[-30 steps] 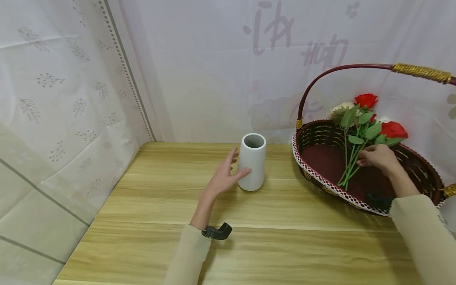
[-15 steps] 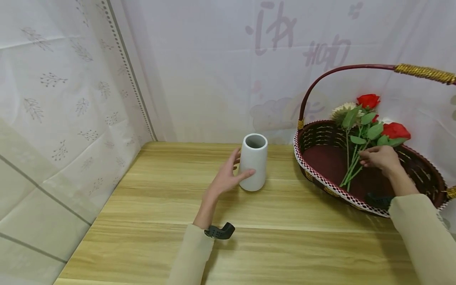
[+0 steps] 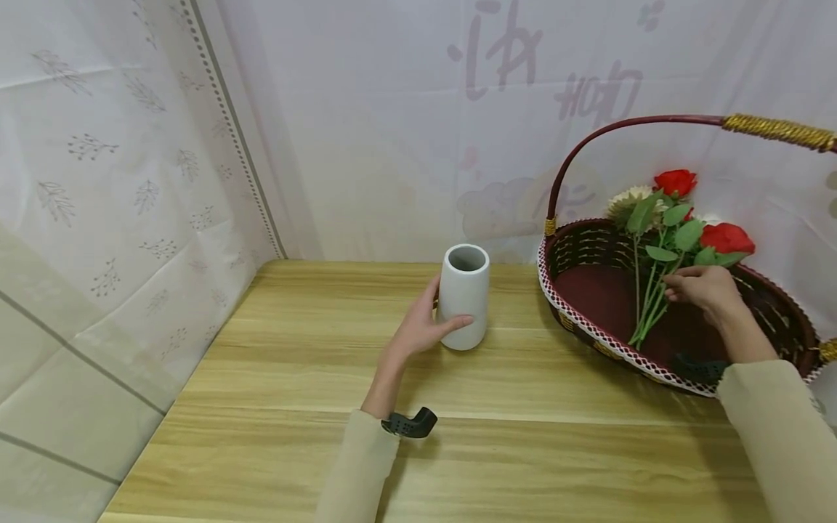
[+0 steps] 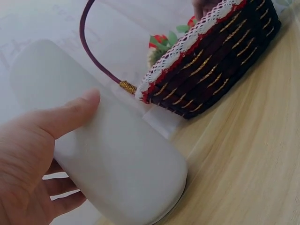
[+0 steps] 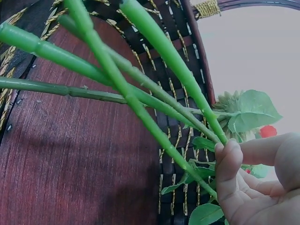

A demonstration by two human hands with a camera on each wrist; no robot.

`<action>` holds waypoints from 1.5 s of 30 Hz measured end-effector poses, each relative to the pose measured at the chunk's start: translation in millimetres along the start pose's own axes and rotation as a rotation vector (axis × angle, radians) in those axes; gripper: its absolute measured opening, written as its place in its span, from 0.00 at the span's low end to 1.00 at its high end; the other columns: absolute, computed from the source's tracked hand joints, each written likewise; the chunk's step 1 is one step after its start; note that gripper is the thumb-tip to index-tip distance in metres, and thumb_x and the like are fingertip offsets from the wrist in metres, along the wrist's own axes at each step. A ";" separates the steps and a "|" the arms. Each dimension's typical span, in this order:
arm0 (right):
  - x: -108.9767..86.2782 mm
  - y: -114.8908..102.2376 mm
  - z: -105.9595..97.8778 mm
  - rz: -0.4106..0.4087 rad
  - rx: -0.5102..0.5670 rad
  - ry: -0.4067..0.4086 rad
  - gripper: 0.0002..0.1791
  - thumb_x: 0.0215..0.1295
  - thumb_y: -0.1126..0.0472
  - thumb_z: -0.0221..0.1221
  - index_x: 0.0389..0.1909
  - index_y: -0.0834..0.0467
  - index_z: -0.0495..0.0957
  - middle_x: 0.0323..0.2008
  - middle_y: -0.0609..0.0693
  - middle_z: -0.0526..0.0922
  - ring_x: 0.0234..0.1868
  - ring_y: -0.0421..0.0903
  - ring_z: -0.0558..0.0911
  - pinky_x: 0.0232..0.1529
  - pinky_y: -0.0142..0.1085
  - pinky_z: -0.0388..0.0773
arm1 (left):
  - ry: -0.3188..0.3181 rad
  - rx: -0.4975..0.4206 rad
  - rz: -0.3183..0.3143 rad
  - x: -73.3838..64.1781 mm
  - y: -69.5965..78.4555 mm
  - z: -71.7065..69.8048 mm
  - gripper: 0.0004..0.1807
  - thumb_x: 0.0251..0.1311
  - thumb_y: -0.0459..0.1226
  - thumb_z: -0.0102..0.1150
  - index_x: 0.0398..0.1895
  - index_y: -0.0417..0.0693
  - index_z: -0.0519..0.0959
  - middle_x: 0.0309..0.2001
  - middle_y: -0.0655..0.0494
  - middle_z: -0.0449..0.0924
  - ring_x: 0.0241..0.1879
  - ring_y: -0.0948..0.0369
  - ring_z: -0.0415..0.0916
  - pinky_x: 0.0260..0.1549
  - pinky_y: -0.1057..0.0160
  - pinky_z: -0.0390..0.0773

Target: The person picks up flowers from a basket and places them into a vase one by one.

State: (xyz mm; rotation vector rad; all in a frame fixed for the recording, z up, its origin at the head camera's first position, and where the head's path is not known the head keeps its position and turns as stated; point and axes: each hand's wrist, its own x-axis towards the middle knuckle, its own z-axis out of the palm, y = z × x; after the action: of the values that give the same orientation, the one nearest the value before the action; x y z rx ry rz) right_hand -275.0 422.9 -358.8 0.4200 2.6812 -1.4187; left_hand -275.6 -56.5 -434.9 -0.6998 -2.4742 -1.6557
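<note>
In the head view a white vase stands upright on the wooden table. My left hand holds its left side, the thumb across the front and the fingers mostly hidden behind; the left wrist view shows the thumb lying on the smooth wall. To the right, my right hand is over the basket, by the flowers. Seen from the right wrist, thumb and forefinger of the hand pinch a green flower stem. Other stems cross beside it. Red roses and a pale bloom lean at the back rim.
The dark woven basket has white lace along its rim and a tall arched handle above it. Patterned curtains hang behind and to the left of the table.
My left hand has moved right and closed in on the vase, its thumb reaching farther across the front. The right hand and the stems under it have shifted slightly right.
</note>
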 end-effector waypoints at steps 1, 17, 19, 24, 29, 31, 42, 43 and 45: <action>-0.2 0.3 -0.3 -0.004 -0.003 0.004 0.34 0.78 0.53 0.49 0.68 0.79 0.58 0.24 0.38 0.82 0.29 0.35 0.83 0.58 0.54 0.72 | 0.000 -0.002 -0.009 -0.1 0.2 0.3 0.50 0.55 0.45 0.77 0.78 0.58 0.57 0.64 0.55 0.73 0.62 0.60 0.71 0.61 0.54 0.71; -6.9 -0.3 -0.3 -0.046 0.072 0.078 0.32 0.77 0.54 0.51 0.65 0.78 0.58 0.24 0.37 0.79 0.26 0.33 0.82 0.34 0.32 0.82 | 0.002 -0.015 -0.033 -1.0 -0.7 2.0 0.48 0.56 0.47 0.76 0.77 0.61 0.59 0.65 0.56 0.73 0.63 0.59 0.71 0.62 0.52 0.70; -7.8 0.2 -0.2 -0.052 0.090 0.087 0.30 0.76 0.55 0.52 0.64 0.77 0.60 0.24 0.36 0.80 0.26 0.33 0.82 0.34 0.32 0.82 | 0.001 -0.018 -0.028 -0.8 -1.0 2.1 0.48 0.56 0.46 0.76 0.77 0.61 0.59 0.65 0.56 0.73 0.63 0.59 0.71 0.62 0.52 0.70; -10.0 -0.5 -0.7 -0.077 0.167 0.097 0.17 0.75 0.59 0.54 0.55 0.67 0.65 0.24 0.37 0.80 0.25 0.34 0.83 0.32 0.32 0.82 | -0.001 -0.019 -0.020 -0.3 -2.0 2.1 0.47 0.56 0.46 0.76 0.77 0.59 0.59 0.65 0.55 0.72 0.64 0.59 0.70 0.63 0.53 0.69; -12.2 -1.9 -1.0 -0.099 0.268 0.111 0.12 0.74 0.62 0.56 0.50 0.61 0.66 0.24 0.38 0.82 0.24 0.35 0.83 0.30 0.30 0.82 | -0.001 -0.015 -0.020 -0.3 -2.4 2.1 0.47 0.56 0.46 0.76 0.76 0.57 0.60 0.66 0.54 0.72 0.64 0.58 0.70 0.63 0.52 0.69; -12.9 -1.8 -1.0 -0.113 0.332 0.118 0.11 0.73 0.64 0.56 0.49 0.60 0.65 0.23 0.40 0.82 0.23 0.35 0.83 0.28 0.30 0.82 | -0.002 -0.019 -0.020 -0.3 -2.7 2.3 0.47 0.56 0.46 0.76 0.76 0.57 0.60 0.65 0.54 0.72 0.64 0.57 0.70 0.63 0.52 0.69; -14.1 -6.0 -0.7 -0.187 0.332 0.180 0.10 0.74 0.59 0.57 0.47 0.56 0.66 0.23 0.38 0.83 0.22 0.36 0.83 0.26 0.31 0.82 | 0.001 -0.022 -0.026 -0.7 -3.9 2.6 0.47 0.56 0.46 0.76 0.76 0.58 0.60 0.65 0.55 0.72 0.64 0.58 0.70 0.64 0.52 0.68; -14.2 -6.2 -0.5 -0.189 0.313 0.186 0.10 0.74 0.58 0.57 0.48 0.55 0.66 0.24 0.38 0.83 0.22 0.36 0.83 0.27 0.31 0.82 | 0.000 -0.024 -0.025 -0.9 -3.8 2.8 0.47 0.56 0.47 0.76 0.76 0.59 0.60 0.65 0.55 0.72 0.64 0.58 0.70 0.64 0.52 0.68; -15.3 -6.7 0.0 -0.195 0.274 0.199 0.12 0.74 0.54 0.58 0.48 0.53 0.66 0.24 0.36 0.83 0.23 0.36 0.83 0.28 0.30 0.82 | 0.000 -0.027 -0.024 -1.4 -3.6 3.0 0.46 0.56 0.47 0.76 0.76 0.59 0.60 0.65 0.56 0.72 0.64 0.58 0.70 0.63 0.52 0.69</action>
State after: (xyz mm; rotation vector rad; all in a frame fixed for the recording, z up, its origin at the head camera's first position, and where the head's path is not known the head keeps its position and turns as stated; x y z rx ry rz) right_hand -262.2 416.2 -350.4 0.3417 2.7499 -1.9081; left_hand -275.3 -55.4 -439.6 -0.6758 -2.4740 -1.7000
